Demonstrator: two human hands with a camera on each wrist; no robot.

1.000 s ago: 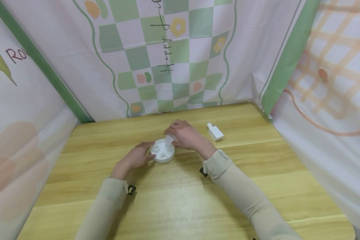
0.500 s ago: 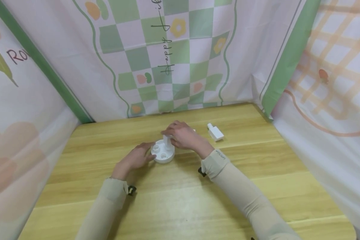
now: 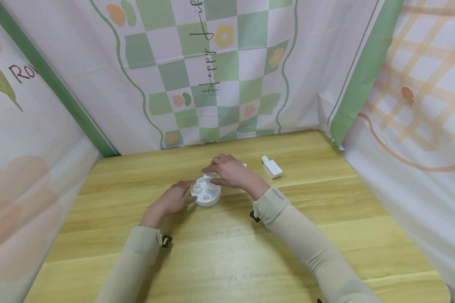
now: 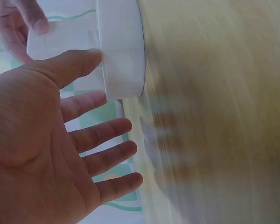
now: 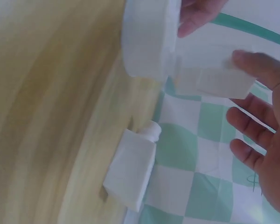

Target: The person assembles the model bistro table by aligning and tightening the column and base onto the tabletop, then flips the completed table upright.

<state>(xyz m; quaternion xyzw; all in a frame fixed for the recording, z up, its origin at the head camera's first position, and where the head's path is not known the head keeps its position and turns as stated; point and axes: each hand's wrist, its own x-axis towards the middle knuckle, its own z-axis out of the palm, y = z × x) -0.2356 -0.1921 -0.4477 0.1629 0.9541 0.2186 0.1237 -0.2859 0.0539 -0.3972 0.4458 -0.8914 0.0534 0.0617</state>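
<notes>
A round white base (image 3: 206,202) with raised ring sockets inside sits on the wooden table. My left hand (image 3: 170,198) holds its left side between thumb and index finger; in the left wrist view the other fingers (image 4: 100,135) stretch out beside it. A white rectangular block (image 3: 210,175) stands upright at the far side of the base. With thumb on one face and fingers behind, my right hand (image 3: 230,170) grips the block's upper end. The right wrist view shows this block (image 5: 214,79) straight against the base (image 5: 149,37), its lower end hidden by the rim.
Another white block (image 3: 273,168) with a round peg lies to the right of my right hand. A further white piece (image 3: 244,165) is mostly hidden behind that hand. Printed curtains (image 3: 220,105) enclose the back and both sides of the table (image 3: 227,252).
The block in my right hand has gone from tilted to upright and sits lower against the base. My right hand shifted slightly left; the left hand has stayed in place.
</notes>
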